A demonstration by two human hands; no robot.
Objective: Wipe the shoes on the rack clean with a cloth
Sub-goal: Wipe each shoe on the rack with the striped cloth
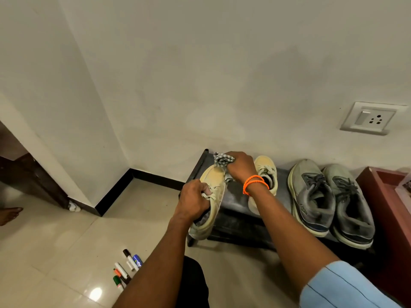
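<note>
Wiping is under way on the first of four shoes, judging by the head view. The left hand (193,200) grips a cream shoe (211,196) by its tongue and laces, holding it tilted at the left end of the rack (235,203). The right hand (241,166) clenches a checked cloth (222,162) and presses it against the toe of that shoe. The toe looks yellowed and dull, so this shoe seems only partly cleaned. Its mate (265,174) lies on the rack just behind the right wrist, apparently untouched. Two grey shoes (329,201) stand side by side further right on the rack, dusty-looking and not yet wiped. Most of the job therefore appears left: finishing this shoe, then the other three. Some markers (126,270) lie on the floor (66,241) nearby.
</note>
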